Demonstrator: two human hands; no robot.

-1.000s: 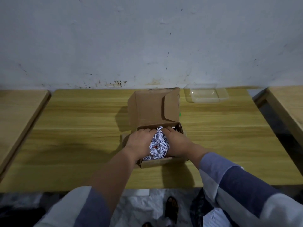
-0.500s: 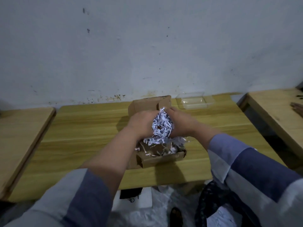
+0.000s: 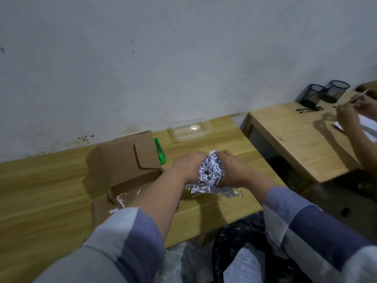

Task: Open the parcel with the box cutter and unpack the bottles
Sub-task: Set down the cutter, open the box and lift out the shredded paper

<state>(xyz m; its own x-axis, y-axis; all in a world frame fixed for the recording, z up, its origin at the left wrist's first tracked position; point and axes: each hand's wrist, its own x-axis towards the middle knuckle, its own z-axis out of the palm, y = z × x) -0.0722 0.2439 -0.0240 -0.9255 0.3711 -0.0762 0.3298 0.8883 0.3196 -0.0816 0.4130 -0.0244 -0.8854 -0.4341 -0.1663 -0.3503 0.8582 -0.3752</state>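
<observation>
The brown cardboard parcel (image 3: 126, 164) stands open on the wooden table (image 3: 47, 190), its lid flap upright; a few paper shreds lie inside. To its right, above the table's front right part, my left hand (image 3: 187, 166) and my right hand (image 3: 234, 170) grip a wad of white shredded paper (image 3: 211, 170) between them. Loose strands hang from the wad toward the table. A green box cutter (image 3: 159, 148) lies on the table behind the parcel's lid. No bottle is visible; my left forearm hides part of the parcel's inside.
A clear plastic tray (image 3: 190, 130) sits by the wall at the back. A second table (image 3: 302, 139) at the right holds two black mesh cups (image 3: 322, 93), with another person's hands (image 3: 350, 113) over it. A dark bag (image 3: 244, 248) lies below the table's front edge.
Both hands lifted the wad of shredded paper out of the parcel and carried it to the right of the box. The view swung right, bringing the second table and the green cutter into sight.
</observation>
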